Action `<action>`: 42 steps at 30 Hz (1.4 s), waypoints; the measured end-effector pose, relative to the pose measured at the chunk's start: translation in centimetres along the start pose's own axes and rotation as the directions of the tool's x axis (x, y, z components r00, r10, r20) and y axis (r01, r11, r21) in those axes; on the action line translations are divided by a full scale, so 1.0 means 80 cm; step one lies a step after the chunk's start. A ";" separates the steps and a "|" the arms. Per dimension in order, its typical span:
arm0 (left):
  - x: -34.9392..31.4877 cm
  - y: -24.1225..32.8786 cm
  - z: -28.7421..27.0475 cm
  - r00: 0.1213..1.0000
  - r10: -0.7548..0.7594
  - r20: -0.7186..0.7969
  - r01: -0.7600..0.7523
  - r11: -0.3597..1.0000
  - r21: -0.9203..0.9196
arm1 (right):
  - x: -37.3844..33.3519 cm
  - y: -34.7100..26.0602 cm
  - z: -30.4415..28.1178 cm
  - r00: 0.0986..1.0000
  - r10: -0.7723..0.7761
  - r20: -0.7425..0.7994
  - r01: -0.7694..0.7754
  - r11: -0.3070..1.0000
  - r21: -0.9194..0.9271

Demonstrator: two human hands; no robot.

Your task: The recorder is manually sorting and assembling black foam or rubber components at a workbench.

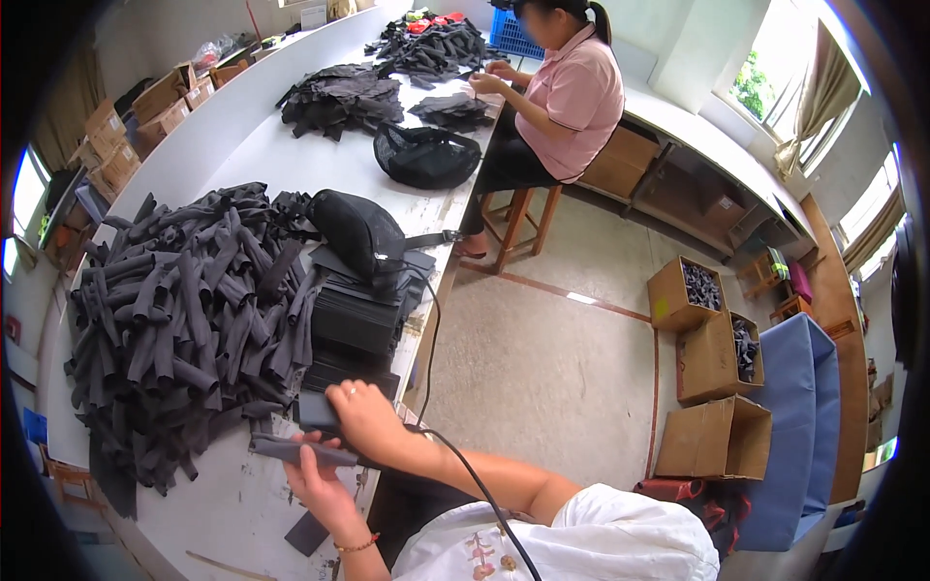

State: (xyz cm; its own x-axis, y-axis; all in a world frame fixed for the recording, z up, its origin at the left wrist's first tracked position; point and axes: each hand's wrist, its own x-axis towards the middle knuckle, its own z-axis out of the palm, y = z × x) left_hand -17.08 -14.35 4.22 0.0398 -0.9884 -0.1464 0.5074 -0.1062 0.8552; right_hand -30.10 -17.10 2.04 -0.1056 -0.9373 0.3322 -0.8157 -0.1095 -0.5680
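My left hand [325, 496], with a beaded bracelet at the wrist, is closed round a dark grey fabric sleeve [278, 447] that lies across its fingers. Just above it, my right hand [366, 418], wearing a ring, curls over a dark flat piece [315, 411]. Its fingertips are partly hidden. Beyond that hand runs a row of black flat pieces [351, 329] stacked closely together. A large heap of dark grey rolled fabric sleeves [184, 310] covers the table on the left. One loose dark piece [306, 534] lies near the table's front edge.
A black mesh bag [356, 232] and another black mesh bag [426, 160] sit on the white table [223, 513]. A cable crosses my right forearm. Across the table's far end, a person in pink [581, 97] sits on a wooden stool [518, 228]. Cardboard boxes [712, 441] stand right.
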 end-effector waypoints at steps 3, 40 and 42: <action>-0.013 0.006 -0.017 0.989 0.143 -0.038 -0.126 0.948 0.293 | -0.035 -0.024 0.006 0.994 -0.084 0.067 0.080 0.995 0.060; 0.018 0.001 -0.085 0.985 -0.108 -0.137 0.167 0.808 0.565 | -0.062 -0.014 0.031 0.974 -0.189 0.122 0.142 0.937 0.318; 0.018 -0.004 -0.088 0.987 -0.111 -0.118 0.154 0.869 0.470 | -0.061 -0.013 0.031 0.971 -0.208 0.121 0.168 0.946 0.277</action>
State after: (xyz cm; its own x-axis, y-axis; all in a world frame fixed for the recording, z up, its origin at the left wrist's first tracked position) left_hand -11.16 -15.01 0.22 0.0847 -0.9509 -0.2978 0.0430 -0.2951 0.9545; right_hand -27.36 -13.22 -0.84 0.1359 -0.9272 0.3491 -0.6318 -0.3525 -0.6903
